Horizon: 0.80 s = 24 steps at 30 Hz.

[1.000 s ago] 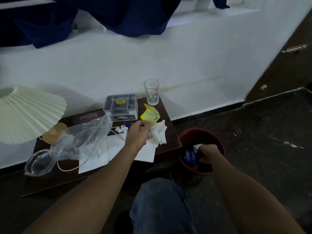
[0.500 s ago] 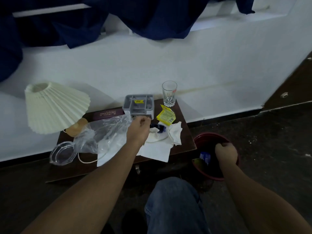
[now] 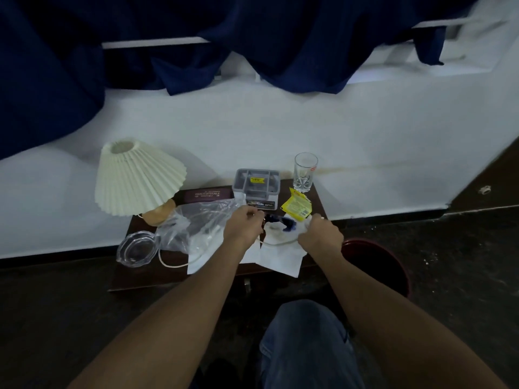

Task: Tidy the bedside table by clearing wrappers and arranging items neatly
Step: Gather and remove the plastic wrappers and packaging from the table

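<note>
The surface (image 3: 140, 276) is dark wood, low and rectangular, set against a white wall. At its back stand a cream pleated lampshade (image 3: 137, 178) on a rounded wooden base (image 3: 157, 215), a flat maroon spectacles case (image 3: 207, 194), a grey plastic compartment box (image 3: 257, 182) and a clear cut-glass tumbler (image 3: 304, 172) at the back right corner. A yellow foil sachet wrapper (image 3: 296, 209) lies just in front of the tumbler. A crinkled clear plastic bag (image 3: 196, 223) sprawls mid-surface, and a scalloped glass dish (image 3: 136, 249) sits at the left edge.

The left hand (image 3: 244, 228) has its grip curled at one end of the dark sunglasses (image 3: 279, 220); whether it pinches them I cannot tell. The right hand (image 3: 320, 237) has its grip closed round a crumpled white tissue (image 3: 302, 229). White paper sheets (image 3: 280, 259) overhang the front edge, and a thin white cord (image 3: 168, 263) loops beside them. Bare wood shows only along the front left. A red bin (image 3: 365, 244) stands on the floor just beside the right edge.
</note>
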{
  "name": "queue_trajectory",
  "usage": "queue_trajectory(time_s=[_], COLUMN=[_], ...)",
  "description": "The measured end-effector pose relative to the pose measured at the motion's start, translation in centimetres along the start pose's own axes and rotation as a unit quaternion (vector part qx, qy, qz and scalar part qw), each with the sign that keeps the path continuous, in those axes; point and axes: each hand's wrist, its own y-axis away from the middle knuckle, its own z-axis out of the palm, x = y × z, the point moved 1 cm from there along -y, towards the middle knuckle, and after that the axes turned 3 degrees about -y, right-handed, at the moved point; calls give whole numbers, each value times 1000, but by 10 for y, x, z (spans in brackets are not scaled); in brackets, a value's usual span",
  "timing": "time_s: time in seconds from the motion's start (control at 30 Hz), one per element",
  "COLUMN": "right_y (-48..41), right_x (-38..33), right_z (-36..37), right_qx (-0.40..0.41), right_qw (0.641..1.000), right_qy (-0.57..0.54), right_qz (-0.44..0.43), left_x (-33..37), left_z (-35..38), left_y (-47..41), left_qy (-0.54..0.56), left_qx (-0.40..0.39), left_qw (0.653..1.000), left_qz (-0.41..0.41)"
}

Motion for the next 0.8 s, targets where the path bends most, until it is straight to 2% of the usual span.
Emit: queue_trajectory(time_s=[0.13,0.27,0.3,0.4,0.43,0.5,0.63,0.73,0.8], right_y=[5,4,4,11,14,16,14,7,6], right_x=[-2,-5,-8,-23,-27,-32,-26,-12,-2], right_z=[-6,-14,-16,-25,-28,-34,-42,-45,-47], right_qx=[30,65,57,-13,-38,-69,-64,-30,-5], right_qw=[999,977,958,865,844,826,827,880,900], right_qy=[-23,-202,-277,-498,-531,-554,-547,-434,-364], right_qz=[21,-28,-44,-56,-63,-74,-114,-190,-241], left_x=[-4,-3,-2,6,8,13,18,22,27], left_z=[-6,1,5,15,18,20,19,26,34], left_y=[3,6,6,10,11,11,8,10,12], left_qy=[1,30,44,104,120,145,136,124,117], left_qx=[5,-18,-29,-74,-82,-75,-53,-39,-48], left_qw=[1000,999,998,990,988,986,989,990,990], left_qz=[-5,-24,-33,-52,-51,-34,23,48,64])
